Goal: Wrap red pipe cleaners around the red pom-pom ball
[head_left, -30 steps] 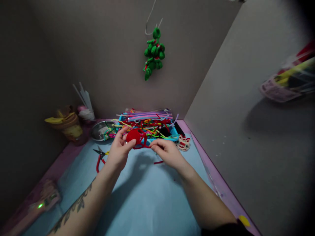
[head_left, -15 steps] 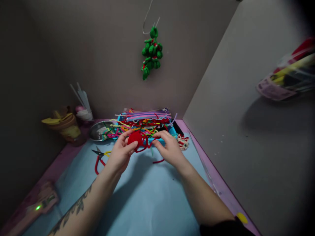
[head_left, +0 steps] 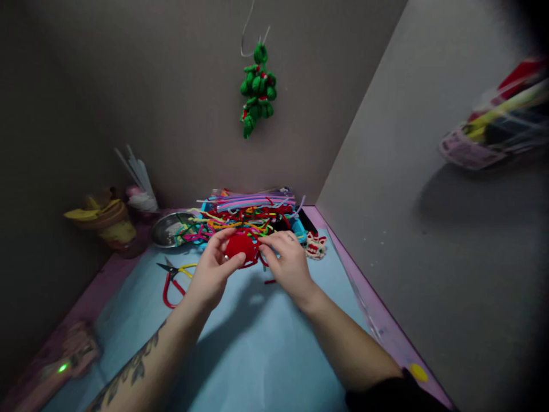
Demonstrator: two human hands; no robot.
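Note:
My left hand (head_left: 211, 269) pinches a round red fuzzy ball made of pipe cleaner (head_left: 239, 246), thumb and fingers closed on it. My right hand (head_left: 288, 264) sits just to its right, fingers closed on the red pipe-cleaner strand that loops out of the ball. Both hands hover above a light blue mat (head_left: 253, 349), just in front of a blue tray (head_left: 300, 230) heaped with pipe cleaners of many colours (head_left: 240, 214). A short red piece (head_left: 270, 281) lies on the mat under my right hand.
Red-handled scissors (head_left: 171, 280) lie left of my hands. A metal bowl (head_left: 165, 229) and a brown cup (head_left: 109, 223) stand at the back left. A green pipe-cleaner figure (head_left: 256, 88) hangs on the back wall. A small red-and-white figure (head_left: 316, 245) sits beside the tray.
My right hand has moved left, closing in on the red ball. The red loops have been drawn tighter against the ball. The view has shifted slightly.

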